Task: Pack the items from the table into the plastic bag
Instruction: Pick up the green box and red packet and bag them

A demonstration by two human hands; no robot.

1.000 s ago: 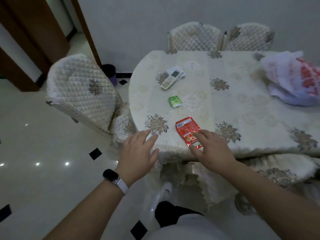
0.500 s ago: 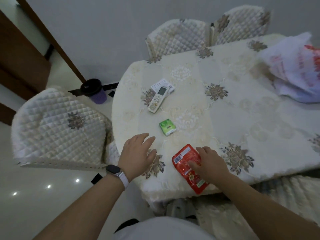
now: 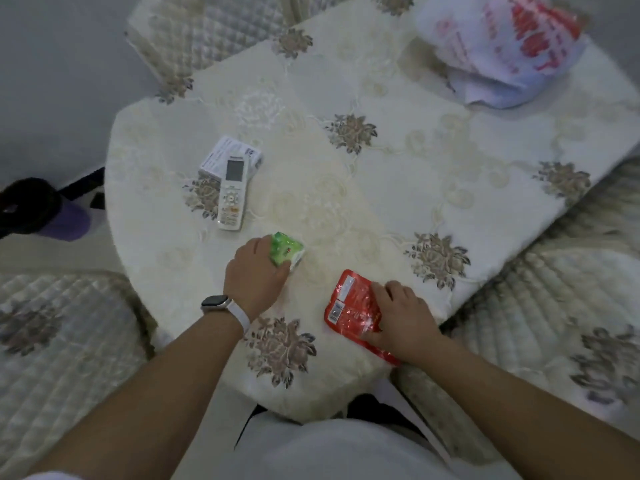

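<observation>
A small green packet lies near the table's front edge, and my left hand has closed around its left side. To the right, a flat red pouch rests on the cloth with my right hand pressing on its right half, fingers curled over it. A white remote lies further back on the left, partly on top of a small white box. The white plastic bag with red print sits crumpled at the table's far right.
The table has a cream embroidered cloth. Quilted chairs stand at the back, the left and the right. A purple bin with a dark liner stands on the floor at left.
My left hand has reached forward and closed on the green packet. My right hand has stayed on the red pouch. The camera has tilted further down over the table.
</observation>
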